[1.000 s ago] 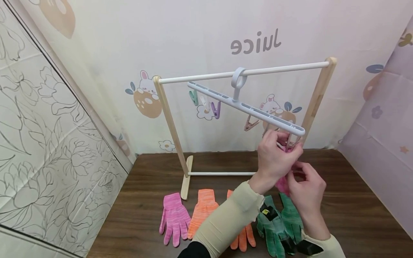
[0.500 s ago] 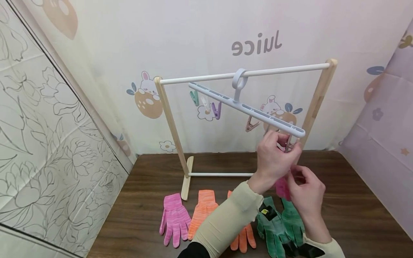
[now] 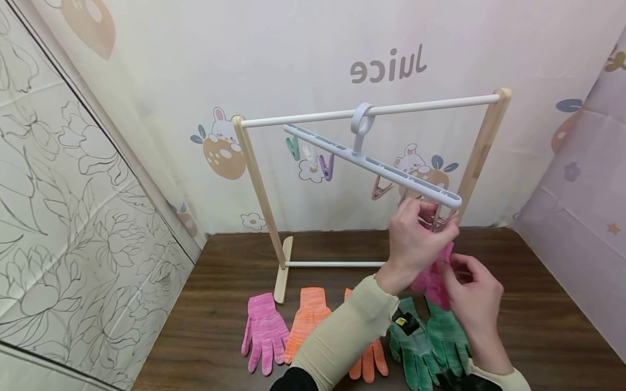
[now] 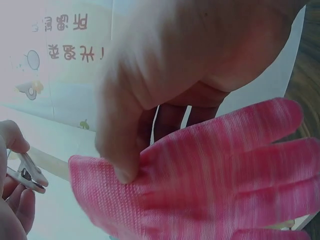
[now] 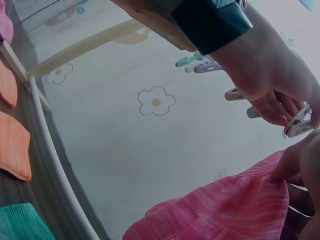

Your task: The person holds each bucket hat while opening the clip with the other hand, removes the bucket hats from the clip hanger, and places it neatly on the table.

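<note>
My left hand [image 3: 418, 236] pinches a pale clothespin [image 4: 31, 172] under the near right end of a light blue clip hanger [image 3: 332, 147]. Just below it, my right hand [image 3: 474, 296] grips a pink knitted glove [image 4: 200, 175] between thumb and fingers, close to its cuff. In the left wrist view the cuff faces the clothespin, with a gap between the two, and the glove's fingers point away from it. The right wrist view shows the same glove [image 5: 215, 210] bunched below the clothespin [image 5: 300, 128].
The hanger hooks over the white rail [image 3: 430, 106] of a wooden rack [image 3: 259, 190]. Green [image 3: 293, 147], purple [image 3: 326, 166] and pink clothespins [image 3: 380, 188] hang along it. On the table lie a pink glove [image 3: 266, 331], orange gloves [image 3: 308, 320] and green gloves [image 3: 445, 334].
My right hand has shifted slightly right and down with the glove, and more of the pink knit shows beneath my left hand. The left hand stays at the clothespin.
</note>
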The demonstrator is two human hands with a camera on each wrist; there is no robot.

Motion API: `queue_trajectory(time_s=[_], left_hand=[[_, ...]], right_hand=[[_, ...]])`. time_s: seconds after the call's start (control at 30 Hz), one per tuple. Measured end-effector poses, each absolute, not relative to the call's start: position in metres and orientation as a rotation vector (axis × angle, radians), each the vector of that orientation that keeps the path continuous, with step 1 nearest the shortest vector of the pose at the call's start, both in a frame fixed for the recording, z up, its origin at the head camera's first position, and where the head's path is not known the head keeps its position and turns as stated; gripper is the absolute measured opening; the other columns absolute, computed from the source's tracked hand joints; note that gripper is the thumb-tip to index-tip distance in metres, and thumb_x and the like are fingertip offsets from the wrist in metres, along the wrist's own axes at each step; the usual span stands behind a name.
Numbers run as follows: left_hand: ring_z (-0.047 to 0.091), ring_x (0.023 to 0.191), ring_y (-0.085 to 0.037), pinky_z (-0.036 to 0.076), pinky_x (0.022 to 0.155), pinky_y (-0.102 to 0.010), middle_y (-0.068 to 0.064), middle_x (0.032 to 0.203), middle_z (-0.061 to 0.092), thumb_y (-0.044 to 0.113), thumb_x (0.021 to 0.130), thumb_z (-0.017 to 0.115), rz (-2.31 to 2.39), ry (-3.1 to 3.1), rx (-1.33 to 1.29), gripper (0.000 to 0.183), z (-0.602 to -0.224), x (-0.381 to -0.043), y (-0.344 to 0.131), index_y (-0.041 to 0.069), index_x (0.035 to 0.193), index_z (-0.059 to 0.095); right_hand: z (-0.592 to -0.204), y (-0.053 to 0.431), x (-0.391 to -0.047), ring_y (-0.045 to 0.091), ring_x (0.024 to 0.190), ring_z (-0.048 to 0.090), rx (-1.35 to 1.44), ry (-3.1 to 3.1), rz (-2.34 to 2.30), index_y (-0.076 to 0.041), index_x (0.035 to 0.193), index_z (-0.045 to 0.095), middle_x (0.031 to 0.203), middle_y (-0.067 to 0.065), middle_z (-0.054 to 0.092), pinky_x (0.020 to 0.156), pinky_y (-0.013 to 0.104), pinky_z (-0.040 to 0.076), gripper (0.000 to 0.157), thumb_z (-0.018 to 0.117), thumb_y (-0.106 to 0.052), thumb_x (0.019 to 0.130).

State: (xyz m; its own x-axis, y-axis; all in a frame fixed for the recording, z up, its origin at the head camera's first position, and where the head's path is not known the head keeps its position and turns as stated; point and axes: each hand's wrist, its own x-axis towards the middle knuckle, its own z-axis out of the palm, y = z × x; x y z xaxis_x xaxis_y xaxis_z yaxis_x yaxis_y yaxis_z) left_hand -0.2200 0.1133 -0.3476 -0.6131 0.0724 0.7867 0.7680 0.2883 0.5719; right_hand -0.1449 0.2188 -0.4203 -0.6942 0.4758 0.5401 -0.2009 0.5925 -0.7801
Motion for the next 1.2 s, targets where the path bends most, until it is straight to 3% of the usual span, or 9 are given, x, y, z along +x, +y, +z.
queue_trajectory(time_s=[0.47, 0.8, 1.2], left_hand=[[0.067, 0.077, -0.008, 0.048, 0.070, -0.001, -0.005, 0.094, 0.066, 0.020, 0.085, 0.080, -1.398, -1.922, -0.764, 0.028, -0.349, -0.220, 0.112, 0.006, 0.101, 0.061], [0.067, 0.079, -0.007, 0.047, 0.071, 0.000, -0.005, 0.094, 0.067, 0.021, 0.086, 0.080, -1.384, -1.919, -0.789, 0.029, -0.349, -0.220, 0.111, 0.006, 0.103, 0.062], [0.065, 0.079, -0.004, 0.048, 0.073, -0.001, -0.003, 0.093, 0.067, 0.022, 0.085, 0.081, -1.350, -1.904, -0.807, 0.030, -0.351, -0.222, 0.111, 0.007, 0.102, 0.061]], right_hand=[[-0.422, 0.236, -0.137, -0.015, 0.069, 0.053, -0.313, -2.107, 1.207, -0.004, 0.102, 0.075, 0.077, -0.042, 0.055, 0.062, 0.002, 0.042, 0.018, 0.077, -0.015, 0.088], [-0.425, 0.257, -0.131, -0.011, 0.071, 0.054, -0.489, -2.300, 1.274, -0.007, 0.113, 0.071, 0.075, -0.037, 0.055, 0.060, 0.009, 0.044, 0.028, 0.073, -0.026, 0.093], [-0.435, 0.295, -0.120, -0.012, 0.066, 0.050, -0.279, -2.503, 1.096, -0.005, 0.114, 0.070, 0.075, -0.039, 0.051, 0.056, 0.013, 0.043, 0.028, 0.069, -0.027, 0.096]])
